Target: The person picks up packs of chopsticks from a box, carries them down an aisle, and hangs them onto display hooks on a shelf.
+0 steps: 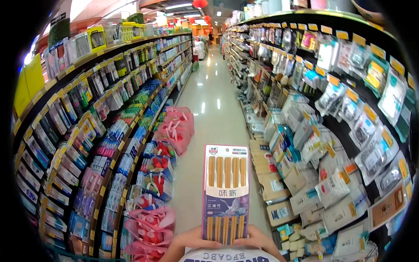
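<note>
A flat pack of wooden chopsticks [225, 192] with a white and purple label is held upright in front of the body, low in the middle of the view. My left hand [190, 240] grips its lower left corner, with the thumb on the front. At the lower right corner my right hand [257, 240] holds it the same way. The other fingers of both hands are hidden behind the pack and the hands. Below the pack shows a white shirt [227, 255] with dark lettering.
Shelves of boxed goods [118, 139] line the left side, with pink bags [150, 227] on the floor beside them. Hanging packets [336, 187] fill the right shelves. Between them a shiny aisle floor [214, 105] runs back towards a distant person [211, 37].
</note>
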A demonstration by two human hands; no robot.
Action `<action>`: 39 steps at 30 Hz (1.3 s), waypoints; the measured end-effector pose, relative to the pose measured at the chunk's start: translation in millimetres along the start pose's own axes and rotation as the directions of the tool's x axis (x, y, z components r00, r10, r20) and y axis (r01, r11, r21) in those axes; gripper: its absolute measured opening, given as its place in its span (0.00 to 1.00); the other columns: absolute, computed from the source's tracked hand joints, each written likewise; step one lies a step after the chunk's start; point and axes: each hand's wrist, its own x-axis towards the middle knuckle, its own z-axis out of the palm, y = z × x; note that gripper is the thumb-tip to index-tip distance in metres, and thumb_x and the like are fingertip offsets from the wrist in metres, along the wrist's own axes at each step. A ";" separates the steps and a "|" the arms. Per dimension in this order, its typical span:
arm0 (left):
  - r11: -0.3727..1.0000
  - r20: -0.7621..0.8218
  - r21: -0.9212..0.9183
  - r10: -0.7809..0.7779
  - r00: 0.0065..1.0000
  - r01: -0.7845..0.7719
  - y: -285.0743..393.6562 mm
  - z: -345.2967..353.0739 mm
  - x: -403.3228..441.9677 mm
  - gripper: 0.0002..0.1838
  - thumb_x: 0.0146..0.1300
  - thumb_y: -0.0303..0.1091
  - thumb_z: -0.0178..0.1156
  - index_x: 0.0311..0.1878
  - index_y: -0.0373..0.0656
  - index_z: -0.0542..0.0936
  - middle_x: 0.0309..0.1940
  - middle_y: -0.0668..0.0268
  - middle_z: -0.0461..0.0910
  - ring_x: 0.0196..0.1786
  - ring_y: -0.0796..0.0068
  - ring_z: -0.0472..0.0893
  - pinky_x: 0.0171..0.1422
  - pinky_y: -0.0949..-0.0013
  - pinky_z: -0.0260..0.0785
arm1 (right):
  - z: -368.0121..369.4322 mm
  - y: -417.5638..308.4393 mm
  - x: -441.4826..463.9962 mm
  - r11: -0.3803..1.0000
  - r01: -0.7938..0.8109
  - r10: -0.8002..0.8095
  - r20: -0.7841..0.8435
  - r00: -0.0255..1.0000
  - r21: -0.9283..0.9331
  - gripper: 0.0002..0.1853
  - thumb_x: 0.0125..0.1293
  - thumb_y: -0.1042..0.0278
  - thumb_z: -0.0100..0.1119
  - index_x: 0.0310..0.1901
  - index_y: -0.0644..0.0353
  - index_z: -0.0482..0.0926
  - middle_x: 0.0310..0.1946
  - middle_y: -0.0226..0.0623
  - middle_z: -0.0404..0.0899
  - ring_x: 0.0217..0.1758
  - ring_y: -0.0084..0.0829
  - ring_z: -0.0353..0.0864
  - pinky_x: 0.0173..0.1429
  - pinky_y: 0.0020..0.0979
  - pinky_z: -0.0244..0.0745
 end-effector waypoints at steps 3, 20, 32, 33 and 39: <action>0.999 -0.081 0.008 0.042 0.996 -0.042 10.0 -35.8 -13.5 0.25 0.52 0.33 0.61 0.53 0.36 0.67 0.49 0.62 0.70 0.52 0.76 0.67 0.56 0.70 0.60 | -1.7 -8.1 51.7 0.996 0.049 -0.042 0.099 0.994 -0.069 0.21 0.53 0.65 0.60 0.47 0.67 0.71 0.43 0.38 0.75 0.45 0.26 0.72 0.52 0.28 0.65; 0.995 -0.182 -0.090 0.036 0.983 -0.053 -12.6 -174.6 -3.1 0.25 0.52 0.31 0.62 0.53 0.36 0.67 0.50 0.63 0.70 0.52 0.76 0.67 0.56 0.71 0.60 | -22.4 -26.6 202.6 0.980 -0.164 0.183 0.193 0.964 -0.113 0.19 0.55 0.61 0.59 0.44 0.68 0.73 0.39 0.39 0.77 0.42 0.24 0.73 0.48 0.27 0.67; 0.995 -0.267 -0.058 0.067 0.961 -0.086 36.2 -258.9 124.5 0.27 0.51 0.32 0.62 0.54 0.37 0.66 0.49 0.63 0.69 0.52 0.75 0.67 0.55 0.69 0.61 | -163.4 -47.6 301.3 0.982 -0.017 0.059 0.222 0.973 -0.188 0.20 0.53 0.58 0.60 0.42 0.66 0.74 0.38 0.43 0.76 0.41 0.29 0.74 0.46 0.30 0.68; 0.997 -0.281 -0.033 0.063 0.958 -0.076 43.0 -261.9 139.2 0.27 0.51 0.32 0.62 0.54 0.37 0.65 0.49 0.63 0.69 0.52 0.75 0.67 0.55 0.69 0.61 | -181.3 -51.6 308.0 0.969 0.064 -0.006 0.236 0.972 -0.240 0.20 0.53 0.57 0.60 0.42 0.66 0.74 0.39 0.43 0.75 0.42 0.30 0.74 0.46 0.30 0.68; 0.993 -0.337 -0.078 0.053 0.940 -0.085 61.4 -279.7 225.7 0.27 0.51 0.31 0.62 0.54 0.37 0.65 0.49 0.62 0.69 0.52 0.74 0.67 0.56 0.69 0.60 | -266.8 -83.4 336.9 0.944 0.158 -0.093 0.225 0.970 -0.290 0.21 0.52 0.56 0.60 0.43 0.63 0.75 0.40 0.43 0.74 0.42 0.32 0.74 0.47 0.30 0.67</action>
